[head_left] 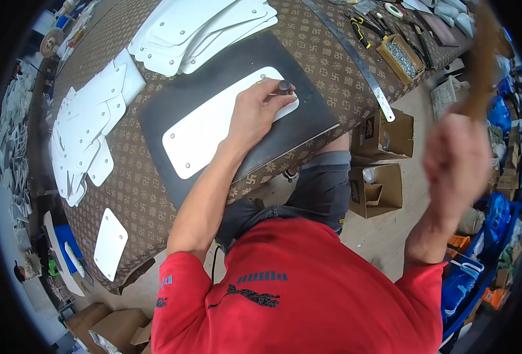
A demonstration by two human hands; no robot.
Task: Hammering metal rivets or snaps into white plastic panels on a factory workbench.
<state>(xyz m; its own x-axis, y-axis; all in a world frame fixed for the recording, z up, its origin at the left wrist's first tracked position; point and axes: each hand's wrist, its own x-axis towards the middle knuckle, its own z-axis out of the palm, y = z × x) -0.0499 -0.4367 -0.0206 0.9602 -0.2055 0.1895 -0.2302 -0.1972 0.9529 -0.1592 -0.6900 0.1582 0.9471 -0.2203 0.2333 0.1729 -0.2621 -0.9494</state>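
The white sheet (199, 127) lies flat on a black board (314, 112), close to the person, near the edge of the table (137, 197). It has small round metal dots near its corners. The board is most likely there to give a hard, flat bed, so the soft-looking brown cloth under it does not take the knocks.

The left hand (254, 115) is over the far right end of the sheet. Its thumb and first fingers pinch a short dark rod (284, 86), with the round top facing up — this seems to keep the rod straight and the fingers low, out of the way of the top. The hand hides the low end of the rod, so I cannot tell just what it touches.

The right hand (458, 156) is up in the air, well apart from the sheet, with its fingers wrapped around a brown stick (482, 65). Both are blurry, and the stick's far end cannot be made out. A firm fist like that would stop the stick from slipping.

More white sheets sit in a far pile (205, 29) and a left pile (90, 127), maybe to leave the board free. A small box (401, 58) of tiny metal bits stands on the right, near the long ruler (355, 56) — handy to reach.
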